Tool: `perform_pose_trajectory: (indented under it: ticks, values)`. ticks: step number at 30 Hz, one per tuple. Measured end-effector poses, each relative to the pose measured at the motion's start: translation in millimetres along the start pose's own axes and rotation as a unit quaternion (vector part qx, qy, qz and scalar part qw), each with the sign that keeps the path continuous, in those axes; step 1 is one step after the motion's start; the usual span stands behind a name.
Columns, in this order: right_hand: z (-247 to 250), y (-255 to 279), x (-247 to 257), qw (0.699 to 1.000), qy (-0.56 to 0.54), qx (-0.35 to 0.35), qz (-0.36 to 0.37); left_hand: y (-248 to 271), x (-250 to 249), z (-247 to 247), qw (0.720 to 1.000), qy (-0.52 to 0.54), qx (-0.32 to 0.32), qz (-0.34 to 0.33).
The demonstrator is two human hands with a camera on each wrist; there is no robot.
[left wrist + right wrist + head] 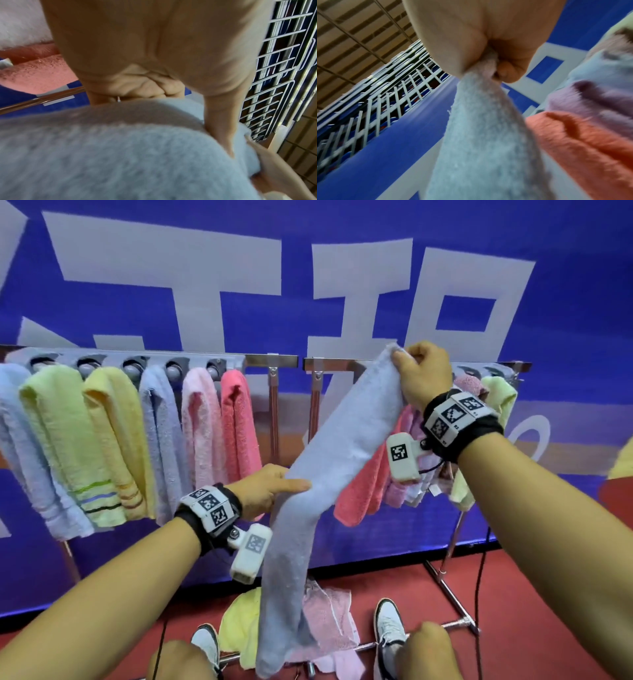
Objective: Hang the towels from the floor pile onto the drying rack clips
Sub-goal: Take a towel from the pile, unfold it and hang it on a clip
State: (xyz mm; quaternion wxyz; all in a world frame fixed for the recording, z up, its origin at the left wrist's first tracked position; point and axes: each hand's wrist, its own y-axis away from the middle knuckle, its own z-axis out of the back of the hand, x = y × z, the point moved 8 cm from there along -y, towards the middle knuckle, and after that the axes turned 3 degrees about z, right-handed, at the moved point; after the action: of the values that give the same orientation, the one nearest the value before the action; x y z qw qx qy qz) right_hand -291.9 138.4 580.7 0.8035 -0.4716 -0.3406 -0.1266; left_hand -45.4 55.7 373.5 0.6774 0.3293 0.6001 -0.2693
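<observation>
A light blue towel (346,426) stretches slantwise in front of the right drying rack (329,364). My right hand (407,361) grips its top corner at bar height, and in the right wrist view the right hand (496,73) has the cloth (479,135) bunched in curled fingers. Lower down, my left hand (294,486) pinches the towel's middle, index finger laid along it; the left wrist view shows the left hand (240,162) with a finger pressing into the cloth (120,155). The towel's tail hangs over the floor pile: a yellow towel (239,621) and a pink one (332,618).
The left rack holds several towels under grey clips (174,369). Coral, pink and green towels (363,491) hang on the right rack behind my right wrist. A blue banner (565,285) stands behind. Rack foot bars (448,587), a black cable (479,577) and my shoes (388,621) are on the red floor.
</observation>
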Motion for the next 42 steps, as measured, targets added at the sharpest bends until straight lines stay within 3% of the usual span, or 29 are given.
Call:
perform_pose_trajectory:
  ticks: [3,7,10,12,14,18,23,25,28,31,34,37,42]
  values:
    - [21,9,-42,0.994,0.084,-0.005,-0.065,7,-27,-3,1.000,0.014,0.024,-0.013]
    - [-5,38,-51,0.967,0.221,0.124,-0.034,3,-71,-16,0.998,0.014,0.040,-0.039]
    - [-50,68,-18,0.962,0.088,0.258,0.022,-2,-94,-33,1.000,0.000,0.022,-0.020]
    - [-81,92,-1,0.935,-0.053,0.351,-0.023,-4,-104,-41,1.000,-0.005,0.017,-0.007]
    - [-98,107,3,0.902,-0.161,0.387,-0.099,-3,-112,-45,1.000,-0.008,0.016,-0.017]
    - [-109,112,8,0.867,-0.226,0.421,-0.138,0,-120,-43,0.999,-0.003,0.025,-0.030]
    - [-98,98,19,0.859,-0.219,0.454,-0.090,0,-114,-30,1.000,-0.015,0.002,-0.002]
    - [-84,82,20,0.870,-0.250,0.415,-0.093,-8,-109,-26,1.000,-0.013,-0.006,-0.001]
    - [-54,48,0,0.887,-0.319,0.301,-0.146,-8,-110,-27,1.000,-0.009,-0.004,-0.016]
    - [-36,27,-20,0.912,-0.294,0.243,-0.150,-4,-121,-30,0.999,0.014,0.009,-0.028]
    - [-44,39,-21,0.913,-0.254,0.286,-0.142,-9,-131,-37,0.998,0.045,0.005,-0.047]
    - [-70,74,-7,0.865,-0.258,0.395,-0.171,-10,-137,-58,0.998,0.022,0.023,-0.052]
    - [-81,85,-2,0.837,-0.284,0.430,-0.183,-13,-137,-59,0.999,-0.011,0.013,-0.042]
